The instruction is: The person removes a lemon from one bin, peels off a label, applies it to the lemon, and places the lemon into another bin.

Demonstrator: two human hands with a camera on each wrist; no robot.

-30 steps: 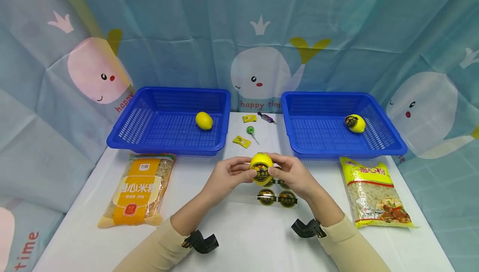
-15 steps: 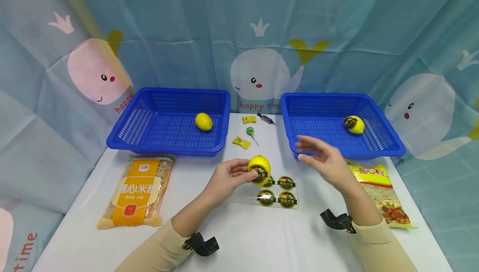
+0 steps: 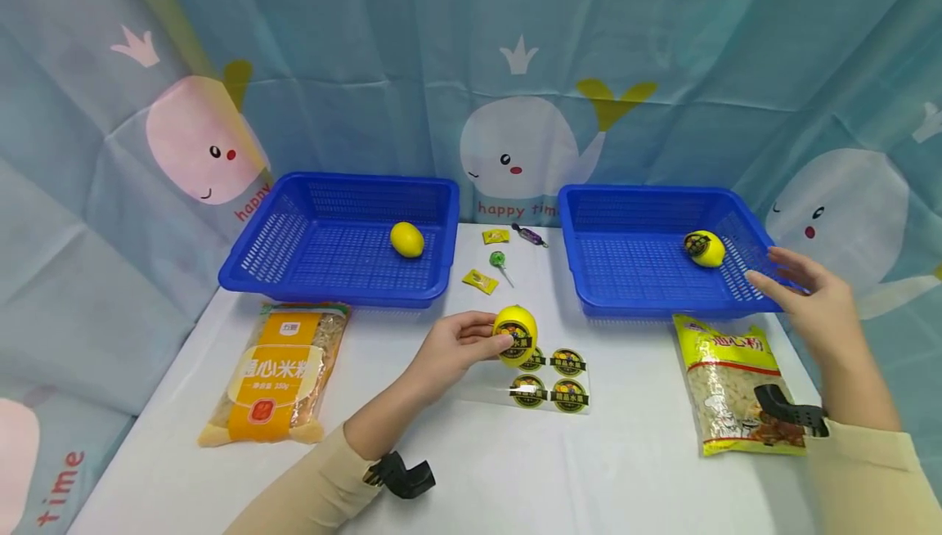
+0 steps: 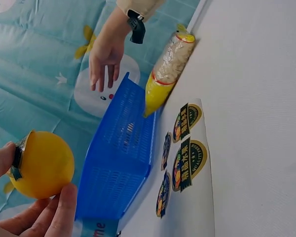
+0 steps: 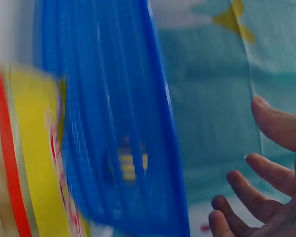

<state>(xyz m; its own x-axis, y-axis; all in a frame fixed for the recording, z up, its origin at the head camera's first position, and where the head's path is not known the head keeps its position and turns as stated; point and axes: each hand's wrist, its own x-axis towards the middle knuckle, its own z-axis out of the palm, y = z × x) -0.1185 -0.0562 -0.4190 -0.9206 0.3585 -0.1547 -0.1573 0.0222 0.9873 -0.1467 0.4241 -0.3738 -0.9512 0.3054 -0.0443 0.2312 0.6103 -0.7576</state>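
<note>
My left hand [image 3: 458,348] grips a yellow lemon [image 3: 518,324] between thumb and fingers, above the table's middle. A round black label sticks to the lemon's near side, and the thumb lies at its edge. Under and beside that hand lies a clear sheet of round black-and-gold stickers [image 3: 569,396]. My right hand [image 3: 817,298] hangs in the air by the right end of the right blue basket [image 3: 633,306], fingers loosely spread, holding nothing. Inside this basket lies a labelled lemon [image 3: 708,249]. In the left wrist view the held lemon [image 4: 45,165] shows its plain side.
The left blue basket [image 3: 331,294] holds an unlabelled lemon [image 3: 407,240]. Two yellow candies, a green lollipop [image 3: 498,260] and a purple candy [image 3: 529,235] lie between the baskets. An orange pasta bag [image 3: 275,375] lies left; a yellow pasta bag [image 3: 736,388] lies right, near the right forearm.
My right hand has let go of the lemon and moved far right, past the right basket's front. The left hand keeps holding the lemon in nearly the same place.
</note>
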